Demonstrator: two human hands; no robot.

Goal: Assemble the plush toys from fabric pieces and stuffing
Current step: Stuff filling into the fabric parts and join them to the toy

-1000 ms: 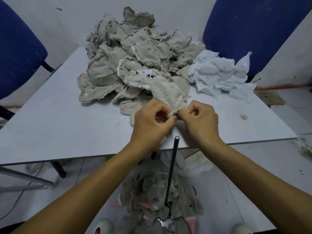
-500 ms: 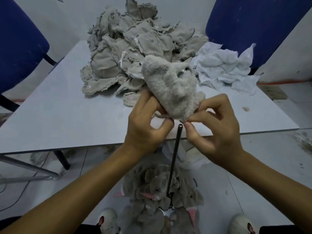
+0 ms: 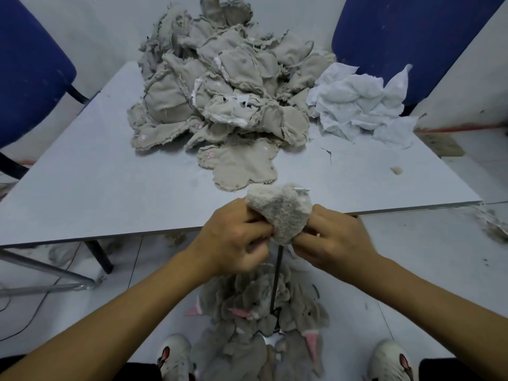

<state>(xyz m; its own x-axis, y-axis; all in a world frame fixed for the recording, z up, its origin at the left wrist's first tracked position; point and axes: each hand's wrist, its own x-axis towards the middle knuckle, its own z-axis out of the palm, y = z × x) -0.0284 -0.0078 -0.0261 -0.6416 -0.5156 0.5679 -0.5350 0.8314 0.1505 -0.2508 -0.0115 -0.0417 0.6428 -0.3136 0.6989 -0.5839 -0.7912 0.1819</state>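
Observation:
A fuzzy grey plush skin (image 3: 283, 213) sits over the top of a thin upright black rod (image 3: 275, 281) just in front of the table's near edge. My left hand (image 3: 233, 237) grips its left side and my right hand (image 3: 335, 240) grips its right side, fingers curled into the fabric. A big pile of inside-out beige fabric pieces (image 3: 225, 86) lies at the back of the white table (image 3: 96, 174). One flat beige piece (image 3: 242, 166) lies apart, closest to me.
Crumpled white fabric (image 3: 360, 105) lies at the table's back right. Blue chairs (image 3: 30, 70) stand at both back corners. Several grey plush skins with pink ears (image 3: 264, 314) are heaped on the floor around the rod's base, between two white shoes (image 3: 176, 358).
Both hands have brought the plush skin down from above the table onto the rod's top. My view has tilted down, showing more floor.

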